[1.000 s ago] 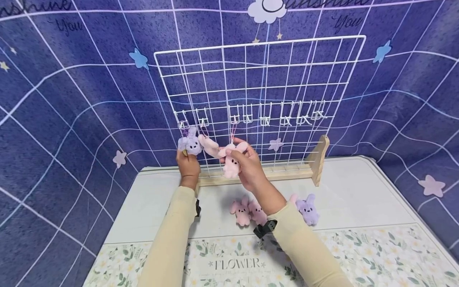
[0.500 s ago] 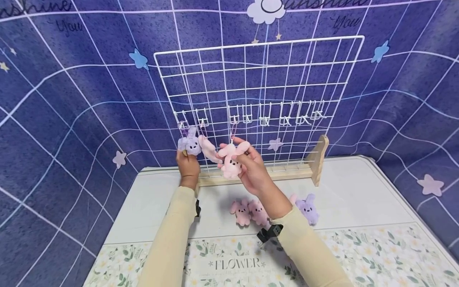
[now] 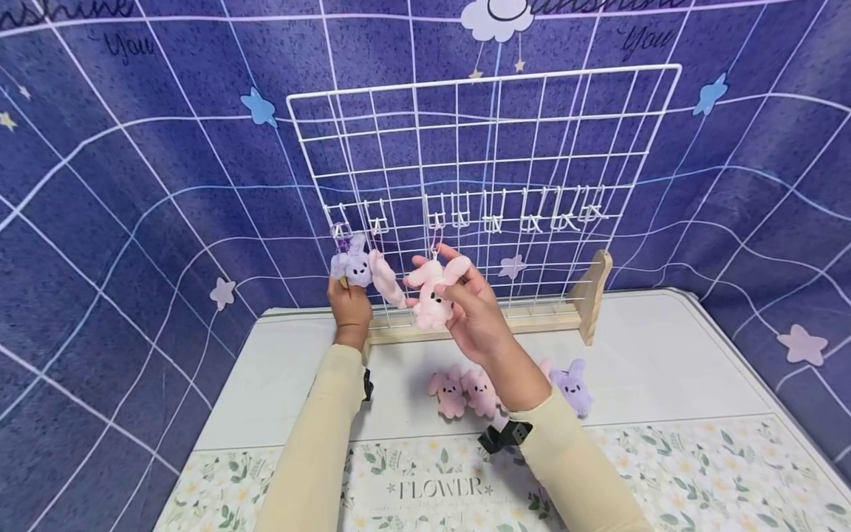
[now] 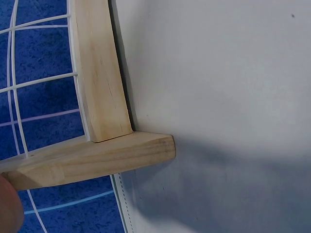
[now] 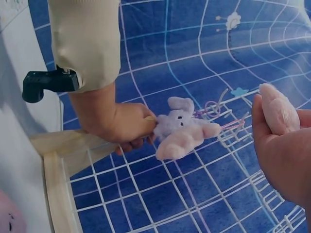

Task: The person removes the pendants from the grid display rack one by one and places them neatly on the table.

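2 soft plush rabbits, 1 lilac with a purple chain (image 3: pixel 359 267) and 1 pink on a pink chain (image 3: pixel 385 279), hang side by side at the left of a white wire grid rack (image 3: pixel 415 86). The person's right hand (image 3: pixel 482 318) pinches a pale pink plush rabbit with black eyes (image 3: pixel 431 312), thumb in front and fingers behind; this toy is upright before the rack, its short pink chain running up to a white metal hook (image 3: pixel 435 220). Whether the chain is looped over that hook is too small to tell. The left hand (image 3: pixel 350 307) grips the pale wooden end piece of the stand (image 4: pixel 136 150), its fingers curled round the wood just below the hanging lilac rabbit. On the white tabletop (image 3: pixel 665 355), 2 more pink plush rabbits (image 3: pixel 450 395) lie touching, near the right forearm; a lilac plush rabbit lying on the table (image 3: pixel 573 389) is on that forearm's other side.
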### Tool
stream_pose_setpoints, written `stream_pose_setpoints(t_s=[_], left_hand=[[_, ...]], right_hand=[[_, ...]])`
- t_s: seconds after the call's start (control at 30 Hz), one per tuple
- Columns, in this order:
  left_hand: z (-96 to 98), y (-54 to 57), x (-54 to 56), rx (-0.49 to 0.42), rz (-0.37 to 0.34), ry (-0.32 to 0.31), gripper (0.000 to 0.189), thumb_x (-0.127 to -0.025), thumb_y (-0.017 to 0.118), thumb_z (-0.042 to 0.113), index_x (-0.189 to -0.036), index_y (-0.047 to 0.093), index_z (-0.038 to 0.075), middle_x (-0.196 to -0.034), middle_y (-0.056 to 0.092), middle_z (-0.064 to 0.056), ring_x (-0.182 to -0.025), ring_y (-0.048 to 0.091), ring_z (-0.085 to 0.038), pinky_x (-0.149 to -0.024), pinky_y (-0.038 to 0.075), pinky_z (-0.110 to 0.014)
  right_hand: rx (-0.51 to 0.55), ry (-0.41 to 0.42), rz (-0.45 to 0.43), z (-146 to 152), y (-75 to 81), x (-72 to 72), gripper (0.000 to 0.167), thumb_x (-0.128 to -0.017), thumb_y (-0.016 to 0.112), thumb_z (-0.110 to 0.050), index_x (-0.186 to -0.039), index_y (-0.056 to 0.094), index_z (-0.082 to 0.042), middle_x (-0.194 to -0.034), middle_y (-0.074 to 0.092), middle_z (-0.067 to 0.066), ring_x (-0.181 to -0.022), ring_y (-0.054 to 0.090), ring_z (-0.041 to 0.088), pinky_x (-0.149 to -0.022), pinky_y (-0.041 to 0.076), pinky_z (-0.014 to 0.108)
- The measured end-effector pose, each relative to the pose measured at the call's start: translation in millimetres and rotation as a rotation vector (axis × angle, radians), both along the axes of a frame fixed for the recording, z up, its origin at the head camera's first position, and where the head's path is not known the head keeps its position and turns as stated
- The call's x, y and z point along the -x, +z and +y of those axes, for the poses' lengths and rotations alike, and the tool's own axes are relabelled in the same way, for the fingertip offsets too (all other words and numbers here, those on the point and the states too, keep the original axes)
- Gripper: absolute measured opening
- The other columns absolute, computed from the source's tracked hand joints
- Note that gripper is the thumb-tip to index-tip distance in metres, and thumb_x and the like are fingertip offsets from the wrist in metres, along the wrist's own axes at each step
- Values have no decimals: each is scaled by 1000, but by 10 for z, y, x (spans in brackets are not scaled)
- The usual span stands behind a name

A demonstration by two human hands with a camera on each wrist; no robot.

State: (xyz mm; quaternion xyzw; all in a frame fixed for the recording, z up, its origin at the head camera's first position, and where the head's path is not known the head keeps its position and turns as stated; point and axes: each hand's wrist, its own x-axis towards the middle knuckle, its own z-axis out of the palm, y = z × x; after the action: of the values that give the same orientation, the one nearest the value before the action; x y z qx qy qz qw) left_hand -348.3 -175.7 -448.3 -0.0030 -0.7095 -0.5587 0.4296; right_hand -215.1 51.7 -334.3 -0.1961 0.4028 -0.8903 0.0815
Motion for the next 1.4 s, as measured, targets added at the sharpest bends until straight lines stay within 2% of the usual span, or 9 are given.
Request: stream_pose_setpoints(t_s=[0.13,0.33,0.57,0.73,0.97,1.13,1.27,1.4], left_hand=[[-6,-22,8,-7,15,-6,32,-106,55,14,-132,64,-2,-129,70,-24,-126,64,-37,-114,49,-41],[-15,-49,21,-35,35,-27,32,-106,55,12,-132,65,-3,-129,70,-25,-125,63,-35,-112,47,-39],[-10,-50,-3,-1,17,-3,32,-107,55,14,-133,64,-3,-131,69,-24,-128,64,-37,-114,49,-38],[-6,-48,0,2,13,2,34,-107,54,15,-134,63,-3,-132,69,-25,-128,63,-37,-115,48,-38],[-9,-27,12,-47,20,-27,32,-105,54,10,-132,64,-4,-128,70,-24,-123,63,-33,-111,48,-32],[-9,-22,7,-26,8,-8,34,-105,53,10,-133,64,-4,-130,69,-24,-126,63,-36,-115,47,-35],[-3,-15,-5,-9,-3,-1,33,-106,53,12,-133,64,-4,-129,69,-25,-125,63,-38,-113,48,-40],[0,-9,-14,-1,-12,4,34,-105,52,11,-133,64,-4,-130,69,-25,-125,63,-39,-113,48,-44]], right_hand=[[-11,1,9,17,15,-30,70,-95,46,7,-162,31,-8,-145,61,12,-108,74,16,-92,64,34],[-2,10,8,29,26,-59,67,-95,46,8,-159,35,-10,-138,66,6,-102,77,19,-91,64,32],[-30,-3,0,47,10,-72,67,-96,44,9,-160,33,-8,-134,68,6,-108,75,17,-94,64,35],[-31,16,2,50,-15,-64,58,-99,43,12,-153,39,-10,-130,72,7,-111,75,19,-95,64,36],[-67,80,42,66,-97,-48,45,-107,43,6,-146,46,-15,-130,73,3,-97,79,20,-82,66,31],[-79,104,22,65,-153,-63,40,-109,46,0,-146,46,-16,-134,70,3,-102,79,21,-79,67,39],[-103,104,1,66,-195,-68,46,-108,47,2,-150,43,-15,-137,67,6,-106,78,20,-80,67,43],[-151,90,0,67,-224,-70,61,-99,52,11,-154,40,-13,-134,67,6,-107,77,19,-83,67,39]])
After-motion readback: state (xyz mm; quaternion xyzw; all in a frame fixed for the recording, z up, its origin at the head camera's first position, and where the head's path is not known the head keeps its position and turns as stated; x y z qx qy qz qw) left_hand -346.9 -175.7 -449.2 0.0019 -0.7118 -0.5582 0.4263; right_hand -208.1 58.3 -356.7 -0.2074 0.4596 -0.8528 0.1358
